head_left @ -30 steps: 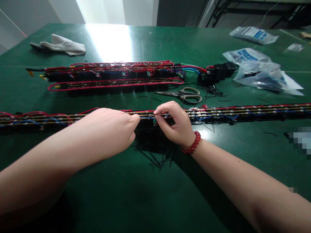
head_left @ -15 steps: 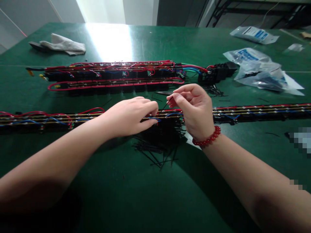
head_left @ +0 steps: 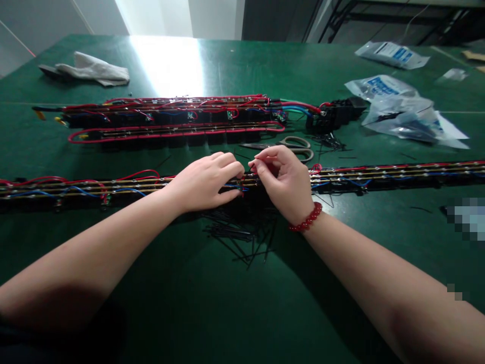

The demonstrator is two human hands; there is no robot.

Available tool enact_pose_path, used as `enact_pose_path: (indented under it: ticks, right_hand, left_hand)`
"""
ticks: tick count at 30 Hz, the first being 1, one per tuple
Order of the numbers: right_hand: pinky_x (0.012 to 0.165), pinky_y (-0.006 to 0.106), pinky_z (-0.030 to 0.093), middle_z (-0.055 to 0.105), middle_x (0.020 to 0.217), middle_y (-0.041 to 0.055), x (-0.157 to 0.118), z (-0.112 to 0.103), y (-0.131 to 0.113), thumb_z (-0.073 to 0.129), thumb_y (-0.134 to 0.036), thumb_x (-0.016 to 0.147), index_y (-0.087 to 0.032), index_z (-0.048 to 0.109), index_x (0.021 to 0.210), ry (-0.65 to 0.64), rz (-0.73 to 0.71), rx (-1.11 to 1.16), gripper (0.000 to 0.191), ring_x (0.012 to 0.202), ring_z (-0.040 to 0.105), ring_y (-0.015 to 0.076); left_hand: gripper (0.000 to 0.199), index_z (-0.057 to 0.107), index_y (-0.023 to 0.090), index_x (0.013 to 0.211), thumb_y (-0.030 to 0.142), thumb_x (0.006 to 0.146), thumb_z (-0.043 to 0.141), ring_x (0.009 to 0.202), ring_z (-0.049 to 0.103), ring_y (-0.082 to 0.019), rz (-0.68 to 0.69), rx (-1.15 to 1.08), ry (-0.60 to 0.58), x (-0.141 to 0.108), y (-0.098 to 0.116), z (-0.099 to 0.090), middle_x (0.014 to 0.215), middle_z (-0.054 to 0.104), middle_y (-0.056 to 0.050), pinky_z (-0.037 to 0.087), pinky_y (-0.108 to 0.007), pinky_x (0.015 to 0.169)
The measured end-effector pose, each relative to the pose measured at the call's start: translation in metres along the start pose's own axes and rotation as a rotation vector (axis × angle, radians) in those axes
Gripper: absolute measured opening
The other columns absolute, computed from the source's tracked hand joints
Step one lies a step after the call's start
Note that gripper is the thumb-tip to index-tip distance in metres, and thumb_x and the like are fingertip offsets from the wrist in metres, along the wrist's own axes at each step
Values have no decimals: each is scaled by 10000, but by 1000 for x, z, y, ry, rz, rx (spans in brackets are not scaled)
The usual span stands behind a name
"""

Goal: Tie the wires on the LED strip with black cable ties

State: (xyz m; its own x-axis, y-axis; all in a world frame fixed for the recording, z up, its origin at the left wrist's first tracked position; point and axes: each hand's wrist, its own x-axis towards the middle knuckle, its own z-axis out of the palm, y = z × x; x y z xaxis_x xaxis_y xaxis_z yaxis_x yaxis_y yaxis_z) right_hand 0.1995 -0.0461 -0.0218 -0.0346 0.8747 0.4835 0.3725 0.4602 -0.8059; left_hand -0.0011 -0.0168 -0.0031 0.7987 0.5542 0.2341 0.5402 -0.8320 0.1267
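Observation:
A long black strip (head_left: 397, 174) with brass-coloured rods and red and blue wires runs across the table from side to side. My left hand (head_left: 208, 179) lies over its middle, fingers on the far side and thumb on the near side, gripping it. Just to the right, my right hand (head_left: 286, 182) pinches a thin black cable tie (head_left: 252, 167) between thumb and forefinger, close above the strip. The tie's lower part is hard to make out. A heap of loose black cable ties (head_left: 235, 231) lies below the hands on the near side.
Scissors (head_left: 306, 151) lie just behind my right hand. Farther back sits a second wired assembly (head_left: 170, 114) with a black connector (head_left: 337, 115). Plastic bags (head_left: 401, 108) rest at the right, and a white glove or cloth (head_left: 96, 71) lies at the far left of the green table (head_left: 182, 303).
My right hand has moved left and slightly down with the cable tie, nearer my left hand, uncovering the scissors' handles. My left hand keeps its place on the strip. The view has shifted slightly.

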Motion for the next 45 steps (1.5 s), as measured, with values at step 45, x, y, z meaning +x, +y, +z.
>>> enact_pose_path:
  ticks: [45]
  right_hand:
    - [759,341,466,704,918,66,-5,2,3,519,-173,888,-215,621,951,-184,-142,-507,128,858,630,218]
  left_hand:
    - [283,594,144,1115,365,944,548,998,563,-273,49,248,36,0,13,7,1067,638,-112,466,-397,866]
